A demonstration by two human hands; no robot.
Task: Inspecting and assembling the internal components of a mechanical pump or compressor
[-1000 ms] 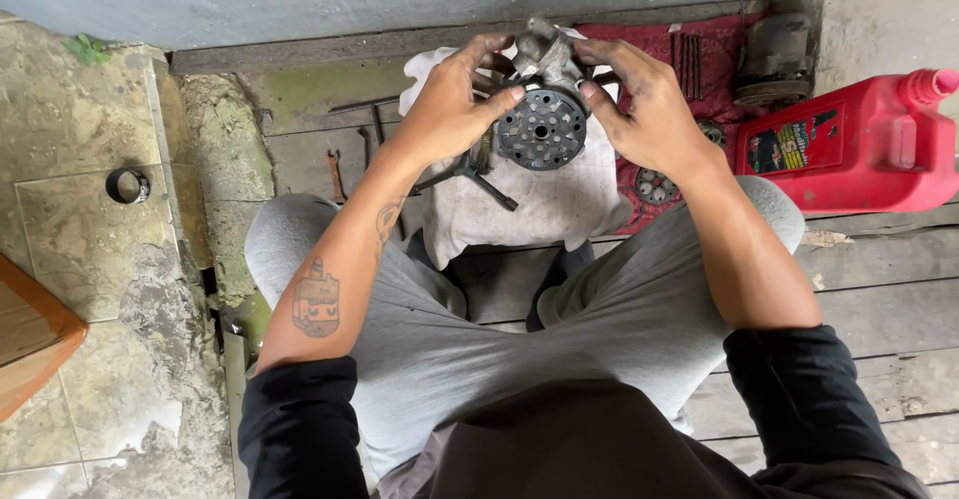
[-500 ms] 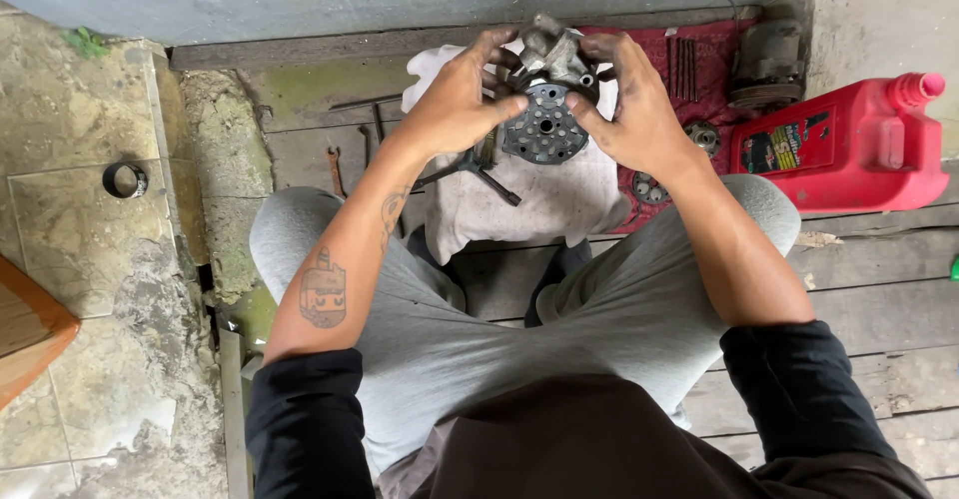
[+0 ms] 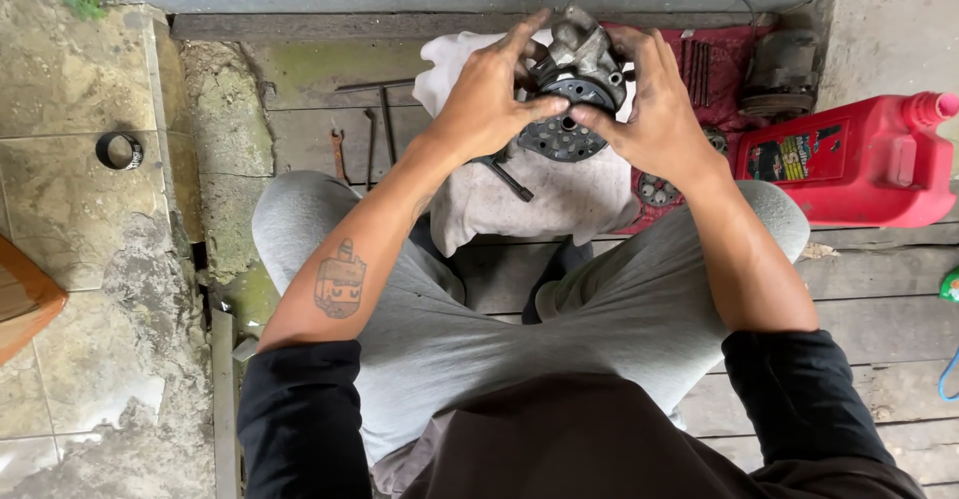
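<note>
both hands gripping grey metal engine part (image 3: 576,59) with dark round clutch plate (image 3: 561,131) facing camera, holding it above white rag (image 3: 539,199) between knees. left hand (image 3: 486,99) clamping left side, right hand (image 3: 649,109) clamping right side, thumbs pressing on plate. red jug (image 3: 859,159) lying just right of knee. thin tools (image 3: 375,119) lying on planks at left, black ring (image 3: 120,150) sitting further out on concrete.

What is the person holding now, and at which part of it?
Both hands, the left hand and right hand, hold a grey metal machine part by its sides, thumbs on its round dark front plate.
</note>
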